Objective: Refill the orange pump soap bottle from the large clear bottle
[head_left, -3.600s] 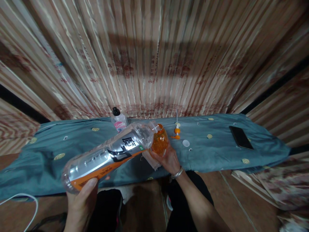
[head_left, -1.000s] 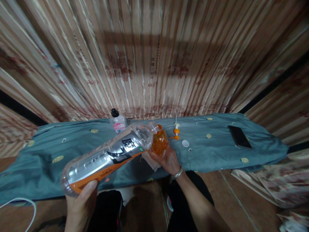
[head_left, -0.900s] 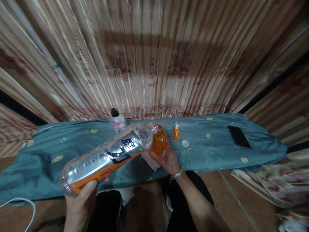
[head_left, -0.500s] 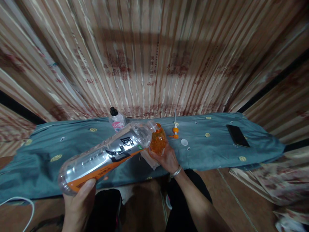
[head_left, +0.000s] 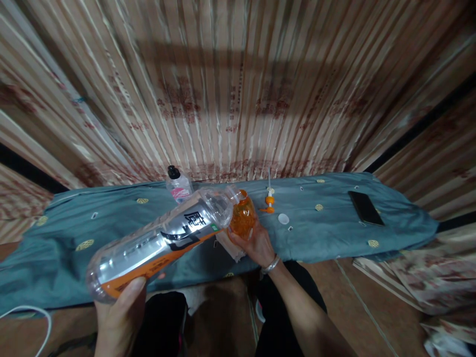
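Gripping the base of a large clear drink bottle in our left hand, fingers wrapped shut around its bottom end, we hold it tipped nearly flat with its neck slanting up and to the right, so that its open mouth meets the top of the small orange bottle. Our right hand is clamped around the lower part of that orange bottle, keeping it upright and steady just above the near edge of the teal cloth; a silver bracelet sits on that wrist. We judge this pairing of a tilted big bottle and an upright small one to be a pour from one into the other, with the right hand bracing the receiver so the mouths stay lined up. Under the orange bottle, a pale scrap of wrapper or tissue hangs by our fingers; we cannot tell which it is. Just beyond, on the cloth, lie an orange pump head with its tube pointing away from us and a small white cap, both set aside near the right hand, likely taken off to open the bottles. Farther left, a small clear bottle with a black cap stands against the striped wall. Well apart on the right, a dark phone lies flat on the cloth. A white cable curls at the lower left over the floor.
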`<action>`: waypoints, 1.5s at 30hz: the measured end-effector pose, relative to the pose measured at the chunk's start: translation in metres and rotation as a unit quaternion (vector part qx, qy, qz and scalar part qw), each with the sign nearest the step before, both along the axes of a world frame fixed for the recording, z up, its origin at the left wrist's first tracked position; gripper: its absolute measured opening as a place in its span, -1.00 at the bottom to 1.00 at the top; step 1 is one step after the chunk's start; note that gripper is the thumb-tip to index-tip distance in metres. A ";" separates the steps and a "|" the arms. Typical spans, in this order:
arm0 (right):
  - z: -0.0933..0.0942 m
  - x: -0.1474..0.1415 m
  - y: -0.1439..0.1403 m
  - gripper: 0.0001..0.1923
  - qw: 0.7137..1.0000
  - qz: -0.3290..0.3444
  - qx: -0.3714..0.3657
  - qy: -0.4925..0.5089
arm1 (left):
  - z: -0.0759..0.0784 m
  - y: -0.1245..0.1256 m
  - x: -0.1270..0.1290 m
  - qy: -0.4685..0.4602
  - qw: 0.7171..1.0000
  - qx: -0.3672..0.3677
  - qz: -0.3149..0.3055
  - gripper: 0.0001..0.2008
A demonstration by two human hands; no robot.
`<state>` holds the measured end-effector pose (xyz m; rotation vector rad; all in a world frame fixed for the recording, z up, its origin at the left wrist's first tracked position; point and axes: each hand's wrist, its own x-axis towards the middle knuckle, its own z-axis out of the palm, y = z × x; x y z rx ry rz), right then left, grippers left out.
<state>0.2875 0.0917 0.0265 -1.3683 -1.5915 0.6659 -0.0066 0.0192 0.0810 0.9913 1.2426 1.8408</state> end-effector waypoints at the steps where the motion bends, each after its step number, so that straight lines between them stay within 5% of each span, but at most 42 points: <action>1: -0.001 0.000 0.000 -0.29 1.000 0.002 0.001 -0.001 | 0.000 0.000 0.000 0.001 1.000 0.004 -0.001 -0.40; 45: 0.004 -0.001 -0.001 -0.28 1.000 -0.004 -0.001 0.002 | 0.009 0.003 0.009 -0.004 1.000 0.004 0.014 -0.42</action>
